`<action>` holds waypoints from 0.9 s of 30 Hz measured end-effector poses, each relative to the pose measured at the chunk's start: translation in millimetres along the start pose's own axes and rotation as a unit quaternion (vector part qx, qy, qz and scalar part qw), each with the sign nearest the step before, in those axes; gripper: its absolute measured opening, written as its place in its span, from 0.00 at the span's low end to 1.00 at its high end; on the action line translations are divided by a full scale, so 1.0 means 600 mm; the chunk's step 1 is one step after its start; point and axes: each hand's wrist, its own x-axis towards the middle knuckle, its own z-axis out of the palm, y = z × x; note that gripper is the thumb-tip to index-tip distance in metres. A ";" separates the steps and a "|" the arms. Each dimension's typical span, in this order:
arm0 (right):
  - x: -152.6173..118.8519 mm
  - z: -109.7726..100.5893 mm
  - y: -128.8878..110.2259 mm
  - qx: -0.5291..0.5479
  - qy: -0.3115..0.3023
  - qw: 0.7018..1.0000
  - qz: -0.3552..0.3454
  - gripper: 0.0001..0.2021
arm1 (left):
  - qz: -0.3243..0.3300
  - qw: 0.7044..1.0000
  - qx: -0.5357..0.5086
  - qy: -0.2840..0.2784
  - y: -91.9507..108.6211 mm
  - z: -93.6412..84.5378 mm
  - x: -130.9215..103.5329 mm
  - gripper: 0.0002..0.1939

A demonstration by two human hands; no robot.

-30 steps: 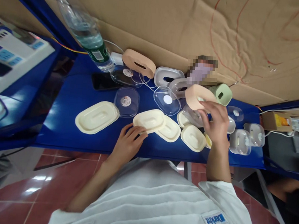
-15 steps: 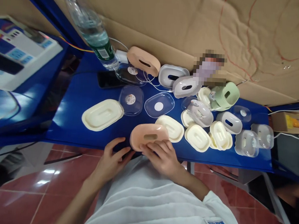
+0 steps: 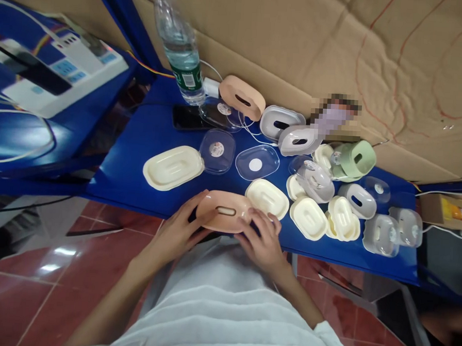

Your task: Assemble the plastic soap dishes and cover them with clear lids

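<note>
Two ends of the peach shell (image 3: 223, 221) are in your hold, near the front edge of the blue surface (image 3: 116, 180), with its slotted face turned up. Your left grip (image 3: 175, 237) is partly closed at the shell's left end, one finger at the far rim and another reaching over the face toward the slot. Your right grip (image 3: 264, 242) is curled over the right end, fingertips against the face and near rim; you can't tell how its hidden thumb sits. Neither grip is spread wide; each is about as open as the shell's end needs. Just right of the shell you have a cream oval piece (image 3: 267, 199), with more cream pieces (image 3: 309, 218) farther right. Beyond the shell and to its left lies a larger cream tray (image 3: 173, 168), touching a clear lid (image 3: 218, 159). Straight beyond the shell, toward its right end, is a clear oval lid (image 3: 247, 156) with a white round sticker. Well beyond the shell stand a second peach shell (image 3: 245, 88) and, off to the left, your water bottle (image 3: 183, 52). A green container (image 3: 363, 154) sits beyond the shell, far to the right.
</note>
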 end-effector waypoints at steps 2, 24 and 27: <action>-0.010 -0.007 0.031 -0.014 0.005 0.999 0.040 0.30 | -0.010 1.000 -0.004 0.003 0.002 -0.006 0.001 0.26; 0.015 0.005 0.059 0.070 -0.082 0.991 -0.073 0.21 | -0.003 0.996 0.039 0.079 0.000 -0.020 0.067 0.27; 0.018 0.004 0.055 0.064 -0.064 0.993 -0.079 0.19 | -0.115 0.979 0.123 0.116 -0.006 -0.041 0.145 0.31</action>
